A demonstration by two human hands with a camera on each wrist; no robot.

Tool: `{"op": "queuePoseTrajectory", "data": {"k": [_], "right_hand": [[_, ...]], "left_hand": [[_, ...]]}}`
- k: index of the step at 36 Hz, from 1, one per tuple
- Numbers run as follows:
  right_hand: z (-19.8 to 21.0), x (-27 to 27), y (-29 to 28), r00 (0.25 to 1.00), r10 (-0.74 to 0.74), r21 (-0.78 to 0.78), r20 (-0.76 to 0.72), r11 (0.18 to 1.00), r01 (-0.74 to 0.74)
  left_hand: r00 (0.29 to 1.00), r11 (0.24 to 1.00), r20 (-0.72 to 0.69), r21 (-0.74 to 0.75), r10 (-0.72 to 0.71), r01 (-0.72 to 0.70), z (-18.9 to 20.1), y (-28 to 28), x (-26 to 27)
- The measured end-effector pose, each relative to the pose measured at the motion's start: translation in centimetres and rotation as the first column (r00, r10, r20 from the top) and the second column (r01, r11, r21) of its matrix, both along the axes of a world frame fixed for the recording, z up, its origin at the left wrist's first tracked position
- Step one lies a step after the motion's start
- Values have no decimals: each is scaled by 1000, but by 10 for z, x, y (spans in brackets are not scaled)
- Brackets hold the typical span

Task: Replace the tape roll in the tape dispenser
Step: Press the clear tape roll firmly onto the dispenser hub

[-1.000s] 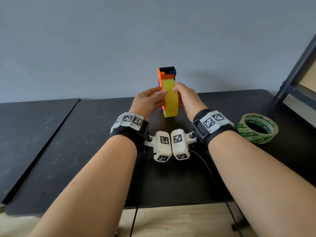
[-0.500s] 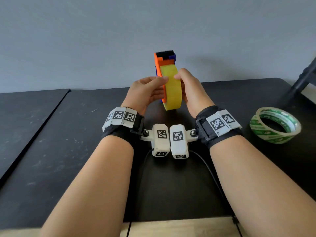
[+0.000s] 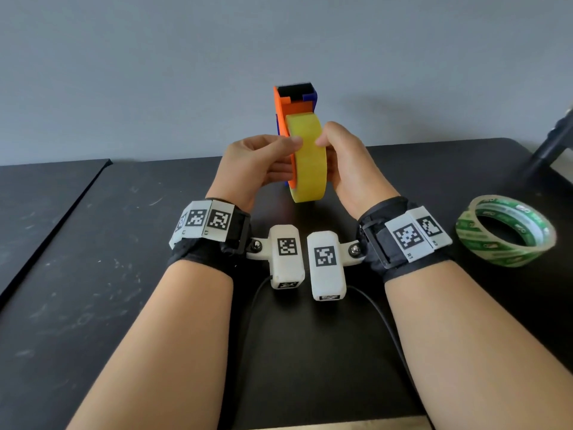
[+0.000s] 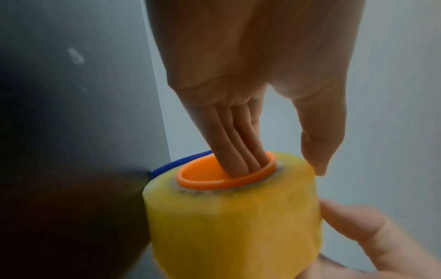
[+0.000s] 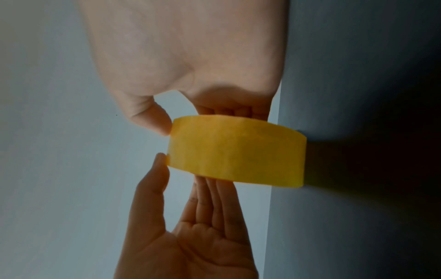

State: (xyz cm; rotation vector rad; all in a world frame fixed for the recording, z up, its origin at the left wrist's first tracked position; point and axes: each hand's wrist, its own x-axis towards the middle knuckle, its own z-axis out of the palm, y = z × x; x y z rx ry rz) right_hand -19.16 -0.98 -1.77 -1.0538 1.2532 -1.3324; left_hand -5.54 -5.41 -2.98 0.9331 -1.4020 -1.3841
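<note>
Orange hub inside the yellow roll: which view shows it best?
Left wrist: the orange hub shows as an open ring in the yellow roll, with right-hand fingers inside. Head shows only the dispenser edge-on; right wrist shows only the roll's outer face.

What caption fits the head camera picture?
Both hands hold the tape dispenser with its yellow tape roll above the table.

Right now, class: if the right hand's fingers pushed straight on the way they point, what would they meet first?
The right hand has its fingers already inside the orange hub of the yellow tape roll; pushing on, they would probably meet the dispenser's orange side plate, though depth is unclear.
</note>
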Motion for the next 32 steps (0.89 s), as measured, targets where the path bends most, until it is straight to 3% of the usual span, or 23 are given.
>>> {"op": "queuePoseTrajectory", "data": {"k": [20, 28, 32], "right_hand": [[-2, -2, 3, 996, 11, 2, -86, 1000, -11], [1, -3, 3, 993, -76, 16, -94, 997, 78], [-1, -4, 3, 993, -49, 27, -103, 998, 52]], "left_hand": [[996, 996, -8, -20, 84, -84, 3, 3, -4], [994, 994, 0, 20, -112, 112, 2, 4, -1], [993, 993, 9, 14, -115, 114, 3, 5, 1]]}}
